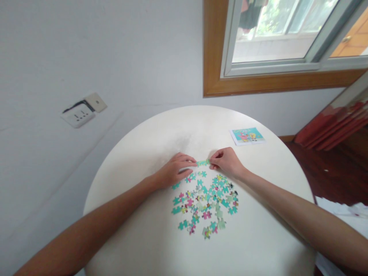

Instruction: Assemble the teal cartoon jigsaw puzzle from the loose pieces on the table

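Observation:
A short strip of joined jigsaw puzzle pieces (202,163), turquoise and yellow, lies flat on the white table between my hands. My left hand (176,168) rests on the table with its fingers stretched out, the fingertips touching the strip's left end. At the right end, the thumb and forefinger of my right hand (227,161) are pinched on a puzzle piece, mostly hidden by the fingers. Nearer to me spreads a scatter of loose puzzle pieces (206,215) in turquoise, pink, yellow and pale green. A few of them lie just under my left hand.
A picture card (248,135) with cartoon figures lies at the back right of the round table (138,245). Behind the table is a white wall with a socket (78,115). A wood-framed window (276,82) is above, and a red curtain (333,124) hangs at the right.

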`<act>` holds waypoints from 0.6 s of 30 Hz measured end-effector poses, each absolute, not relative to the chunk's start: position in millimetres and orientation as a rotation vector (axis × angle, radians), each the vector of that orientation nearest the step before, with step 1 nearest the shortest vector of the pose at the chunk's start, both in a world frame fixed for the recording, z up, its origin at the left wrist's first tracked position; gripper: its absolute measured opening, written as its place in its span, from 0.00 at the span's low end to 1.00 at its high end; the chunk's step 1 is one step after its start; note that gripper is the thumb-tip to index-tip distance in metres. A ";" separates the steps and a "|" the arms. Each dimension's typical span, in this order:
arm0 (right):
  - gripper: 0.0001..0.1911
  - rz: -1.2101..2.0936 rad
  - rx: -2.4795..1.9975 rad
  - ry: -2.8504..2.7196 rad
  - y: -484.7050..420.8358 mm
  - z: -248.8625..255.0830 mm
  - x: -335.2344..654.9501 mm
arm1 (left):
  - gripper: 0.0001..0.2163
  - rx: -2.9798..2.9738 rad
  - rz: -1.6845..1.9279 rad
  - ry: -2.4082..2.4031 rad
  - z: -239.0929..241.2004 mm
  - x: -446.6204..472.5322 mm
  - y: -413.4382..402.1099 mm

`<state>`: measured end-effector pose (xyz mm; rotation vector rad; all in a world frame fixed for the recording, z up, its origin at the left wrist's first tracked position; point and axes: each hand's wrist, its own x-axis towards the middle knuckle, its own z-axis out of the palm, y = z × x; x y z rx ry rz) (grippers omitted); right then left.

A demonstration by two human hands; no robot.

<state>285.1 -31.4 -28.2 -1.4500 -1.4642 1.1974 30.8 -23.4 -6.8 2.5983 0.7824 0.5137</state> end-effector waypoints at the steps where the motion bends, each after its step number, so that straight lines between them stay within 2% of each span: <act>1: 0.07 1.195 -1.448 -1.472 -30.7 -28.5 285.2 | 0.13 2.599 0.515 0.783 -6.9 30.7 -23.3; 18: 0.05 1.112 -1.529 -1.603 -28.0 -21.2 284.2 | 0.13 2.610 0.523 0.785 -7.7 31.8 -22.4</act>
